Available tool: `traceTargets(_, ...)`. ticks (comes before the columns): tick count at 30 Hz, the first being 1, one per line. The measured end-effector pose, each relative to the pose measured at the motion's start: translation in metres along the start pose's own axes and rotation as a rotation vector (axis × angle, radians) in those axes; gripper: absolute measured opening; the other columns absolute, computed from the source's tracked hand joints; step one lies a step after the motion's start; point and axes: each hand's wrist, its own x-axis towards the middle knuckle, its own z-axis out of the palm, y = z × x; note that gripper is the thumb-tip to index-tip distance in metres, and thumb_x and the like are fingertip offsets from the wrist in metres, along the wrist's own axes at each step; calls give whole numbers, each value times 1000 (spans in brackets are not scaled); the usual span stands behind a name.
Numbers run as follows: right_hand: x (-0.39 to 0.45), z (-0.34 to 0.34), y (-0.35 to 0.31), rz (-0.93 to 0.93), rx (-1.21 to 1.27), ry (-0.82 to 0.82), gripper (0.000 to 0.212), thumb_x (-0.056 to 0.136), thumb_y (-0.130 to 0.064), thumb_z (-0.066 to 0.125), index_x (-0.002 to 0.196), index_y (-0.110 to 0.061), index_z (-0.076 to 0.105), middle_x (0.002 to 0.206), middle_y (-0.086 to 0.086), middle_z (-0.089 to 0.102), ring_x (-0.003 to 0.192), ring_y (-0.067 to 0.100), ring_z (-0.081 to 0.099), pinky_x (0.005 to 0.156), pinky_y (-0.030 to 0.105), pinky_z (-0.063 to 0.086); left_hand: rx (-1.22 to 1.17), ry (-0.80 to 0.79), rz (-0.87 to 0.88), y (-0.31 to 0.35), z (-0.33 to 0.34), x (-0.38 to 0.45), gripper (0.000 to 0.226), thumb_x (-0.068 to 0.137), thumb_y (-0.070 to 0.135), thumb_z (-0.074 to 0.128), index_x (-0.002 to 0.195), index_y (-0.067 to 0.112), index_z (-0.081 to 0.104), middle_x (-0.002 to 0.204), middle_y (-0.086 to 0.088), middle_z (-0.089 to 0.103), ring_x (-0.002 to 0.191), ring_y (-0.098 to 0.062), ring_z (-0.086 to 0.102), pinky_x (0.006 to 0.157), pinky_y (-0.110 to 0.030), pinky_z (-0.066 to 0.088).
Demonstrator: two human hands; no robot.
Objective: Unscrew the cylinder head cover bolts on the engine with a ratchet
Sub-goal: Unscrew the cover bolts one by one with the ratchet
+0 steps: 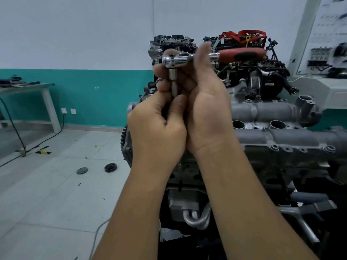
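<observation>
I hold a chrome ratchet with a red and black handle up in front of me, above the engine. A long silver socket hangs down from its head. My left hand pinches the socket's lower end between thumb and fingers. My right hand is wrapped around the ratchet's shaft near the head. The grey cylinder head cover lies below and to the right, with small bolts along its near edge.
A second engine with red straps stands behind. Two round black parts lie on the tiled floor at left. A white table stands by the teal wall, cables running under it. A display board is at right.
</observation>
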Motion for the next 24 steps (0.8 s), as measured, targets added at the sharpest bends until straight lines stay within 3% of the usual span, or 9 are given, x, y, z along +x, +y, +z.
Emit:
traceTargets(2,0,-1,-1,14,22,-14,32,104,-36,55,102,-8,71,88,12,72,68,15,64,78,38,54,14,-8,9,1,-1,1,22,94,27,59,72,31,61,58,19,56,59,-11,48,80,-70,45)
traceTargets(4,-2,-1,-2,-31,1,-66,11,99,-15,65,107,-10,71,92,11,68,71,17,62,83,45,50,-13,-6,10,-1,0,0,27,96,27,58,69,31,58,57,18,55,57,-12,47,80,-72,44)
traceTargets(6,-3,-2,-1,-73,-16,-97,18,93,-5,69,109,-12,71,91,7,64,73,19,59,84,46,48,-32,25,10,-3,1,-2,31,97,29,59,66,30,56,55,17,53,55,-13,46,75,-67,44)
traceTargets(10,-3,-1,-3,-96,-97,-65,16,98,-16,65,111,-9,71,96,8,69,68,18,61,70,33,53,-22,62,-2,-7,5,-4,38,94,25,68,60,33,52,51,20,51,51,-2,45,70,-37,38)
traceTargets(14,-1,-2,-8,-43,-95,-42,32,104,-33,55,106,-6,72,94,11,73,67,22,62,69,33,53,-97,-5,13,-10,4,-3,13,93,18,71,84,14,78,65,9,69,60,-7,59,68,-36,51)
traceTargets(17,-1,-7,-13,-118,-115,-42,14,99,-18,64,102,-7,72,95,6,73,74,21,63,68,32,55,-138,-46,7,-10,3,-3,14,96,13,70,85,15,77,64,17,64,61,3,56,62,-16,43)
traceTargets(19,-2,-10,-17,-173,-166,-82,11,93,-9,69,103,-6,71,97,7,71,78,20,64,73,33,56,-106,-66,31,-10,3,-3,20,97,12,68,81,24,71,61,19,58,59,3,52,61,-14,39)
traceTargets(21,-2,-12,-19,-186,-205,-105,16,94,-13,68,108,-5,69,102,10,71,78,21,63,74,34,54,-92,-71,54,-11,5,-4,25,98,9,67,80,26,67,60,17,56,58,1,50,58,-14,37)
traceTargets(24,-2,-9,-19,-94,-92,-78,25,104,-29,55,108,-8,68,99,12,74,68,21,61,66,29,54,-143,-87,45,-11,7,-5,15,98,7,64,87,12,73,72,14,65,68,3,56,64,-17,44)
